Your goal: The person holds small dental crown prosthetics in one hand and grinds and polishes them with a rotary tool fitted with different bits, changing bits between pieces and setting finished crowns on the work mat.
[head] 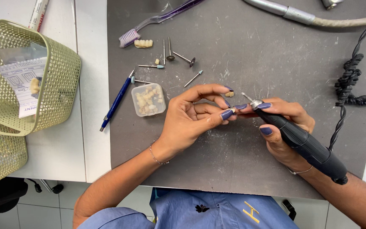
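Note:
My left hand [193, 116] pinches a small cream tooth crown [229, 94] between its fingertips over the grey mat [242, 55]. My right hand [282, 127] grips a black rotary handpiece [303, 144], its metal tip [247, 97] pointing up-left, close to the left fingertips. The two hands touch at the fingertips. A small clear box of tooth pieces [148, 99] lies just left of my left hand.
Several burs [183, 57], a row of teeth [143, 43] and a purple toothbrush [157, 19] lie at the back of the mat. A blue pen [117, 101] sits at its left edge. A green mesh basket [26, 76] stands left; a coiled black cable [352, 80] runs right.

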